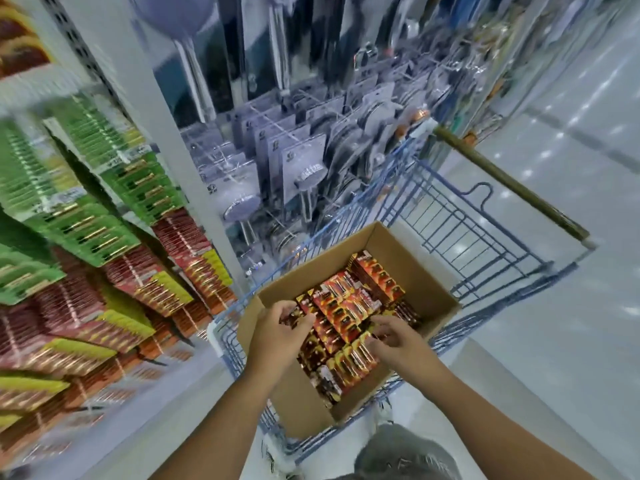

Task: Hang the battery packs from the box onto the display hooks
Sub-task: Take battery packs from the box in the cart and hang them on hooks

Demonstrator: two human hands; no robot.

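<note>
An open cardboard box sits in a blue wire cart and holds several red and orange battery packs. Both my hands are inside the box. My left hand curls its fingers round a dark red battery pack at the box's left side. My right hand reaches onto the packs at the near right, fingers curled and pinching at the edge of one. The display hooks on the left carry rows of green battery packs and red battery packs, blurred by motion.
The blue wire cart stands in the aisle with its handle to the right. Behind it hang grey shower heads on pegs. A white shelf upright separates the two displays. Pale floor lies to the right.
</note>
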